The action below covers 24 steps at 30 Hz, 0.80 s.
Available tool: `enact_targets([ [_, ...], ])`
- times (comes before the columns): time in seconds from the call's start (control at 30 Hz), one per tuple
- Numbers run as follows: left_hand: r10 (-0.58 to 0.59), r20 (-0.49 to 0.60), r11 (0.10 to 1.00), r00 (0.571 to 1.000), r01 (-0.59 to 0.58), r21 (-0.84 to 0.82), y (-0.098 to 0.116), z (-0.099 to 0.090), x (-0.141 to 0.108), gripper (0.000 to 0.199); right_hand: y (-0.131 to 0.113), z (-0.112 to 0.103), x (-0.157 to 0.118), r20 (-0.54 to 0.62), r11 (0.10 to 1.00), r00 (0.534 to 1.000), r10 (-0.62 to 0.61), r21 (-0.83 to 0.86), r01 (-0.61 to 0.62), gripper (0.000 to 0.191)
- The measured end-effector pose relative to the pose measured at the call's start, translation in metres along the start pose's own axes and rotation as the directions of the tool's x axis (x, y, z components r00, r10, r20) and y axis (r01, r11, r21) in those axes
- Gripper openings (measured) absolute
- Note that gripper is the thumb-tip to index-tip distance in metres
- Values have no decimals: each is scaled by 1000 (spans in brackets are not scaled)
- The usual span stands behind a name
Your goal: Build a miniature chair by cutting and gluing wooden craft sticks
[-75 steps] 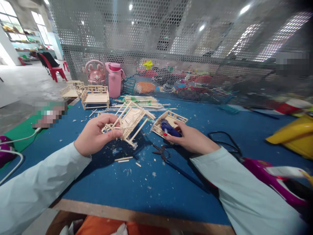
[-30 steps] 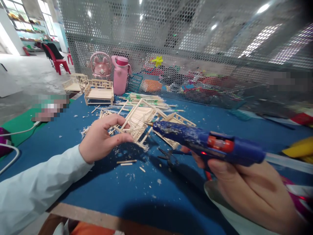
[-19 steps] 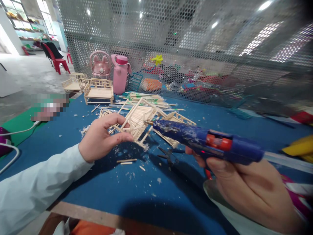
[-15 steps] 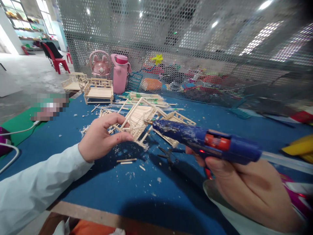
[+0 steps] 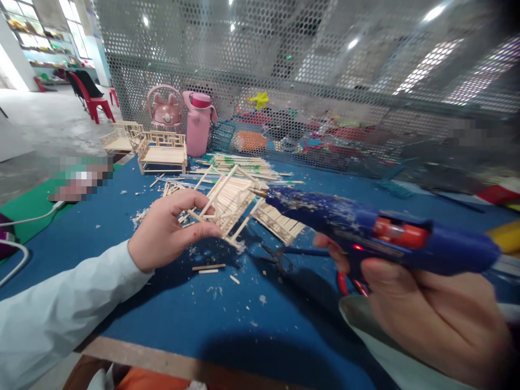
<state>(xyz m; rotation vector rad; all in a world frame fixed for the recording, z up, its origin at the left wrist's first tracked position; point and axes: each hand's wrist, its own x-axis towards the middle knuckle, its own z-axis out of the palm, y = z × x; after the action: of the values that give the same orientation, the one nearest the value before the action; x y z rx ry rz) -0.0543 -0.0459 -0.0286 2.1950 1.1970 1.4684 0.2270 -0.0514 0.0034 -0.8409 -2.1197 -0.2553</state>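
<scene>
Between thumb and fingers, my left hand (image 5: 173, 227) grips a small frame of thin wooden sticks (image 5: 231, 197), held tilted above the blue table. My right hand (image 5: 422, 309) is wrapped round a blue glue gun (image 5: 345, 225) with a small red light lit. The gun's metal nozzle points left, close to the frame's upper right part; whether it touches cannot be told. Behind the frame lies another slatted wooden piece (image 5: 280, 219). Dark pliers (image 5: 280, 257) with red on the handles rest below the gun, partly hidden by my right hand.
Two finished-looking miniature stick benches (image 5: 162, 154) stand at the back left, beside a pink bottle (image 5: 199, 127). Bundled sticks (image 5: 244, 165) lie behind the frame. Loose sticks (image 5: 208, 267) and glue scraps dot the blue table (image 5: 170, 319). A perforated metal screen (image 5: 260, 59) rises along the back.
My right hand has drawn the glue gun to the right, its nozzle backing away from the middle of the frame. The left hand and frame have hardly moved.
</scene>
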Motion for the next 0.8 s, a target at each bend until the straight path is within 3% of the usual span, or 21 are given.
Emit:
enact_targets([
  [0.43, 85, 34, 995, 996, -87, 59, 3, 1, -2, 24, -3, -2, 0, 35, 999, 998, 47, -7, -47, 25],
  [0.57, 79, 32, 995, 996, -81, 55, 4, 2, -1, 25, -5, 0, -1, 37, 993, 995, 94, 75, -96, 24],
  [0.8, 65, 31, 996, 997, -67, 51, 6, 2, 0, 26, -2, 0, 0, 59, 997, 998, 25, 68, -29, 25],
])
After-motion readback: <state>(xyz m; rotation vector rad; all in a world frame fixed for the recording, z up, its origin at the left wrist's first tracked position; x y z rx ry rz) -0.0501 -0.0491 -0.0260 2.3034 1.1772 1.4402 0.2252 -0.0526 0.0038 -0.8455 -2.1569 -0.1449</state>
